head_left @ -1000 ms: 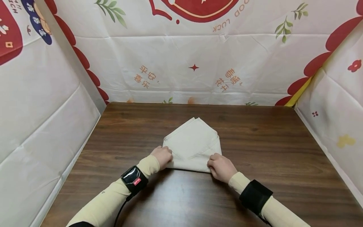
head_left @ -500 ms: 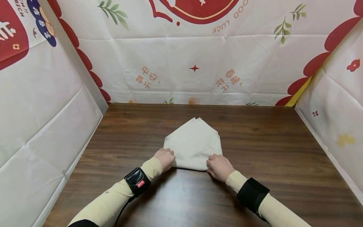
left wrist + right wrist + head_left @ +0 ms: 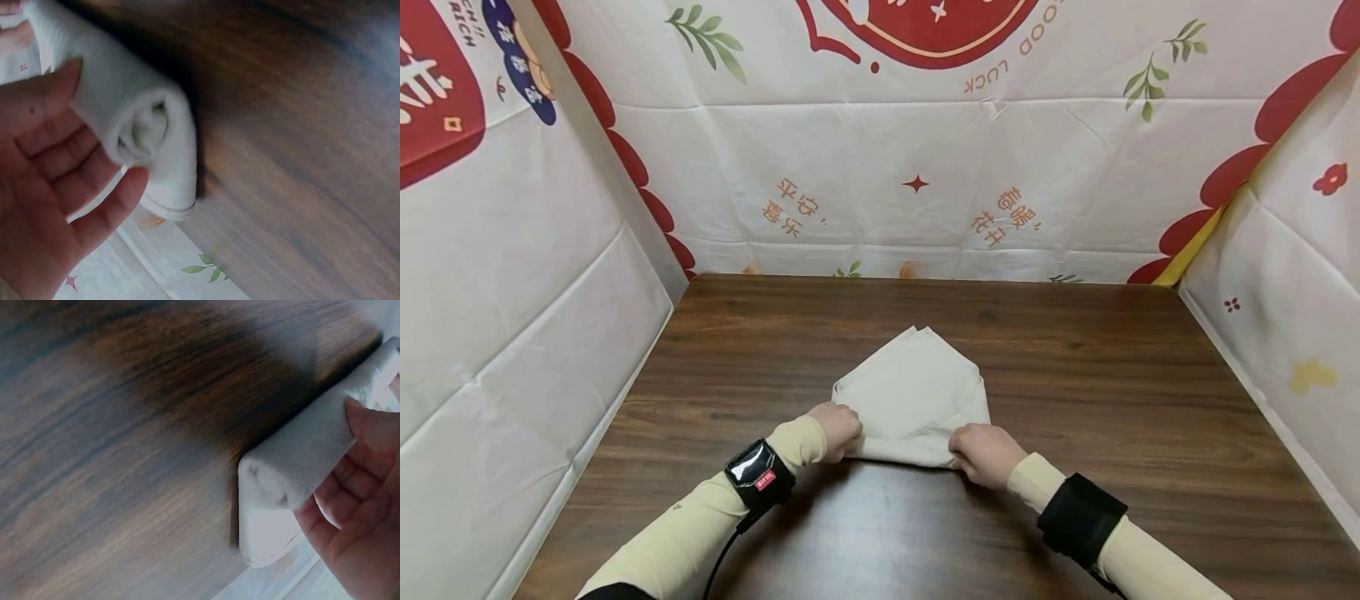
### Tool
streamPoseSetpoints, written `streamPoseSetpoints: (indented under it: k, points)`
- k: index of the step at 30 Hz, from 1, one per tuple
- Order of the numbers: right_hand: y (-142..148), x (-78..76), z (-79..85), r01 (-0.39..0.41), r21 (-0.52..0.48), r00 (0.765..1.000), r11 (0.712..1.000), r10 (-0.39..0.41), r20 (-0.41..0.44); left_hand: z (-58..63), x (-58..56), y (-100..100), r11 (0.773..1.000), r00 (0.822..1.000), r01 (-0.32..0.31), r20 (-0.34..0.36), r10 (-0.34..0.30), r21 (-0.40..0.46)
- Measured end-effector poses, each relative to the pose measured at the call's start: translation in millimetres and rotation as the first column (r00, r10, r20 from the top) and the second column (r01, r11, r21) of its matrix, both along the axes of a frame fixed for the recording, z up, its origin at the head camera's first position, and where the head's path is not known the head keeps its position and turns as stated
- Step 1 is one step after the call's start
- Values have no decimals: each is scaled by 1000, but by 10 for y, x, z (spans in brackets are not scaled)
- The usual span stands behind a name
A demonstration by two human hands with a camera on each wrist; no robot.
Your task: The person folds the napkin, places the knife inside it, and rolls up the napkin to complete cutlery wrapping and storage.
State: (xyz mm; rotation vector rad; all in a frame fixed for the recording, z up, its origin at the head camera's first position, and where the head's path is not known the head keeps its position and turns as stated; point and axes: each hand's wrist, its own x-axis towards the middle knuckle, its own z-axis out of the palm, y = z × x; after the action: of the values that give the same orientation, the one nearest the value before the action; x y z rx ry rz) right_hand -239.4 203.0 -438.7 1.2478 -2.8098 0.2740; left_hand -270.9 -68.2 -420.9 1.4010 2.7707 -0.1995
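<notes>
An off-white cloth (image 3: 910,392) lies at the middle of the wooden table, its far side folded to a blunt point. Its near edge is rolled up. My left hand (image 3: 835,431) grips the left end of this roll, and my right hand (image 3: 987,454) holds the right end. In the left wrist view the coiled layers show at the open end of the cloth roll (image 3: 119,81), with the thumb (image 3: 65,84) on the near side and the fingers behind. The right wrist view shows the right thumb (image 3: 362,422) pressing the roll (image 3: 306,450) likewise.
The brown wooden table (image 3: 1097,367) extends around the cloth. White printed sheets stand along its back (image 3: 880,133), left (image 3: 550,333) and right (image 3: 1262,250) sides. A black cable (image 3: 721,562) hangs from the left wrist strap (image 3: 760,475).
The near edge first rolled slightly away from me. Since then, both hands and the whole cloth have shifted a little toward me. Both hands stay at the roll's ends.
</notes>
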Motion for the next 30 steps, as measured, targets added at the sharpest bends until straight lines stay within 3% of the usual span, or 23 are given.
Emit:
streamPoseSetpoints:
  k: [5, 10, 16, 21, 25, 30]
  points:
    - [43, -15, 17, -48, -44, 990, 998, 53, 132, 41, -54, -7, 1000, 981, -4, 194, -1, 21]
    - [50, -58, 33, -39, -51, 982, 998, 48, 185, 54, -99, -7, 999, 973, -41, 228, 36, 15]
    - [48, -68, 48, 51, -45, 987, 998, -43, 157, 33, -129, -4, 997, 979, -66, 194, 56, 46]
    - [11, -72, 38, 70, -27, 997, 997, -71, -37, 22, -150, 18, 991, 984, -105, 153, 92, 80]
    - [-42, -87, 10, 92, -36, 982, 995, -96, -165, 8, -159, 47, 993, 994, -98, 61, 94, 71]
    - [-76, -84, -16, 120, -36, 975, 992, -125, -182, 7, -138, 93, 999, 995, -39, -91, 41, 18]
